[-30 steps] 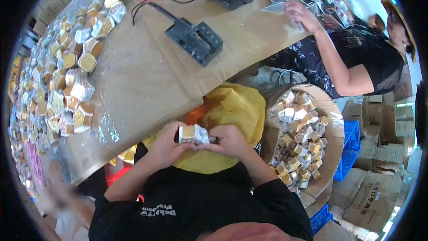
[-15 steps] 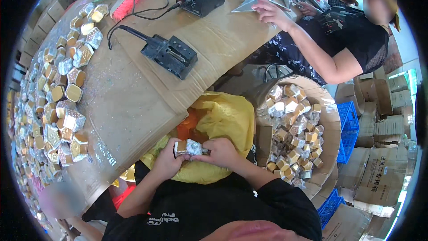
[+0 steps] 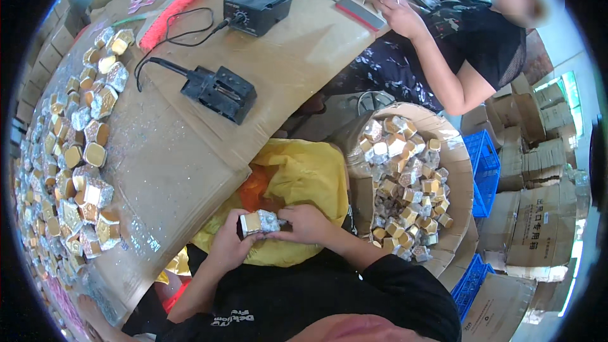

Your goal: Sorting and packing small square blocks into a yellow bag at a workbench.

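Note:
Between my two hands, over an open yellow bag (image 3: 316,177), is a small block-shaped ornament (image 3: 266,221) with a gold band, a pale flat end and a glittery silver part. My left hand (image 3: 229,242) is closed around its gold end. At the silver end, the fingers of my right hand (image 3: 309,224) pinch it; their tips are partly hidden. Orange material (image 3: 254,185) shows inside the bag.
Many similar ornaments (image 3: 95,154) cover the table's left side. On the brown table are a black control box (image 3: 256,10), a corded black device (image 3: 220,93), a pink brush (image 3: 171,18) and a phone (image 3: 360,14). A round cardboard bin (image 3: 461,177) holds more ornaments. A co-worker's hand (image 3: 405,18) touches a silver star.
The view has shifted, so the table things sit further left. My hands still hold the ornament, whose pale end now faces me more. The co-worker's star is raised, and a phone shows on the table.

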The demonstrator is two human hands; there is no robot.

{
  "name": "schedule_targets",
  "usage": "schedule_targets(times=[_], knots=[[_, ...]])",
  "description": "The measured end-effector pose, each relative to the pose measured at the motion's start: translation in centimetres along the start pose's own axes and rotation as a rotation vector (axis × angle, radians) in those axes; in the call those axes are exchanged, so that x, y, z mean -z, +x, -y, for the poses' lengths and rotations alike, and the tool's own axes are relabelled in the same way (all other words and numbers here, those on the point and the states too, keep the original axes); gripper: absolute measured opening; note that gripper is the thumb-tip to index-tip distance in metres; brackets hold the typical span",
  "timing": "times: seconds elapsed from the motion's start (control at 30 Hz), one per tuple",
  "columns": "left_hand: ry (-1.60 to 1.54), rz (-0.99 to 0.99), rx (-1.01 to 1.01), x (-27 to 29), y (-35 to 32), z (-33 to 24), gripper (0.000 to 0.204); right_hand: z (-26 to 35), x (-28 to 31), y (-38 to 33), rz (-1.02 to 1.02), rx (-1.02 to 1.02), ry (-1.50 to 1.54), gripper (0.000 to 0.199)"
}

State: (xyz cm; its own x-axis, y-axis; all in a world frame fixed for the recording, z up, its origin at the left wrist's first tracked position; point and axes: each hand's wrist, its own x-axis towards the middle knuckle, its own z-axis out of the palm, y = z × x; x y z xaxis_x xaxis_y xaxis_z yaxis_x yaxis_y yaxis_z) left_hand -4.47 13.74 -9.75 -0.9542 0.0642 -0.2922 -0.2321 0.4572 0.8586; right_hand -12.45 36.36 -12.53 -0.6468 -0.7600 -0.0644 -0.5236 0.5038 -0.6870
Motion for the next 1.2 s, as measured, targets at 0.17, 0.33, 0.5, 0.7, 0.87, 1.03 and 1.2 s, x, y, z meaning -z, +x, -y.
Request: schedule_targets(times=[0.17,0.33,0.5,0.7,0.87,1.03,1.2], knots=[[-0.033,-0.011,-0.092,0.6,0.5,-0.2,0.053,-0.4,-0.3,-0.2,0.032,-0.019,-0.011,0.048],[-0.036,-0.052,-0.165,0.4,1.0,0.4,0.050,0.4,-0.4,-0.3,0.022,-0.060,-0.026,0.047],[-0.053,-0.057,-0.169,0.4,1.0,0.7,0.050,0.4,-0.6,-0.3,0.015,-0.069,-0.032,0.046],[-0.091,-0.046,-0.084,0.8,0.5,0.1,0.048,0.8,-0.6,0.0,0.016,-0.070,-0.019,0.048],[-0.095,-0.064,-0.069,0.5,0.2,0.5,0.044,0.9,-0.8,0.3,0.053,-0.088,-0.008,0.050],[-0.080,-0.166,-0.028,-0.9,-0.2,0.2,0.037,1.1,-1.4,0.2,0.004,-0.107,-0.032,0.047],[-0.089,-0.203,0.029,-1.4,-0.3,0.1,0.035,1.5,-1.3,0.2,0.006,-0.149,-0.026,0.044]])
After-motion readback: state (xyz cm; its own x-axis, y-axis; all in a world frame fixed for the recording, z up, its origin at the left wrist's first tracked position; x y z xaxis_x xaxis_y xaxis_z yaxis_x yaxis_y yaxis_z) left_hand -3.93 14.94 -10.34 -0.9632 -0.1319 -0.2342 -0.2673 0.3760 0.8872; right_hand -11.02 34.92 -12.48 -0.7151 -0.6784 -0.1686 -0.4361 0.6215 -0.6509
